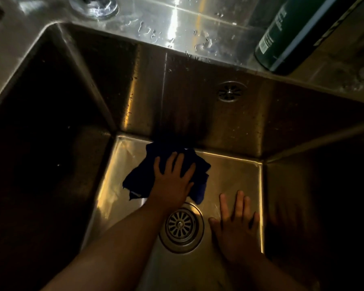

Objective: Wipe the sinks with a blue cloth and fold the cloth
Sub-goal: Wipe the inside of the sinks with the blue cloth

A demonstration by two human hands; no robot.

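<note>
I look down into a deep steel sink (pixel 229 164). A dark blue cloth (pixel 139 177) lies crumpled on the sink floor against the back wall. My left hand (pixel 172 179) presses flat on the cloth with its fingers spread and straight. My right hand (pixel 237 221) lies flat on the bare sink floor near the right wall, fingers straight, holding nothing. The round drain strainer (pixel 181 225) sits between my two forearms.
An overflow grille (pixel 229 94) is set in the back wall. The wet steel ledge (pixel 177 28) behind the sink carries a tap base (pixel 95 6) at the left and a dark green bottle (pixel 298 36) at the right. The side walls are in deep shadow.
</note>
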